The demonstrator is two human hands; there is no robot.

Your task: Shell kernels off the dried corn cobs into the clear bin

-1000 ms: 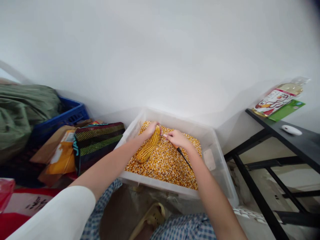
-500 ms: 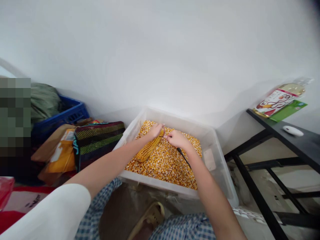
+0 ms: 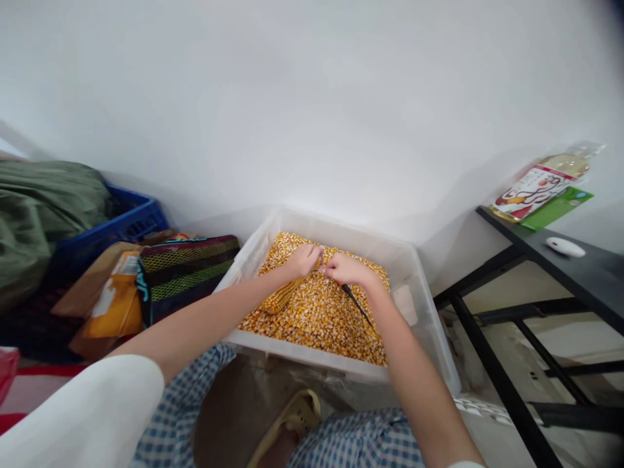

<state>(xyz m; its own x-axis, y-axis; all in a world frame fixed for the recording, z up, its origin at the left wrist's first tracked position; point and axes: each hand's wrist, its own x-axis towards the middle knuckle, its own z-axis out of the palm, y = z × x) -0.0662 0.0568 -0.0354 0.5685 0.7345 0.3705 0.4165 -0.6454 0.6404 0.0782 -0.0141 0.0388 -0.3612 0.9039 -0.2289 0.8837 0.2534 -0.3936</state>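
Observation:
A yellow corn cob point(image 3: 280, 298) slants over loose corn kernels point(image 3: 322, 318) in a translucent plastic bin point(image 3: 312, 351). My left hand point(image 3: 305, 260) is closed around the cob's upper end, which it mostly covers. Close beside it, my right hand point(image 3: 349, 268) is closed on a slim tool point(image 3: 347, 290) with black and orange parts. A thin black cord-like tail runs from the tool back toward my right wrist. The fingertips of both hands nearly meet at the cob's top, and the tool's front end is hidden there.
To the right stands a black-framed table point(image 3: 560, 253) with an oil bottle point(image 3: 536, 185), a green packet point(image 3: 556, 208) and a white mouse-like object point(image 3: 565, 247). At left are a blue crate point(image 3: 139, 218), a striped mesh bag point(image 3: 190, 270) and an orange package point(image 3: 119, 299). A white wall rises behind.
My fingertips have drawn closer together at the cob's top. My left hand now covers more of the cob, and the tool's orange part shows. The view has shifted slightly.

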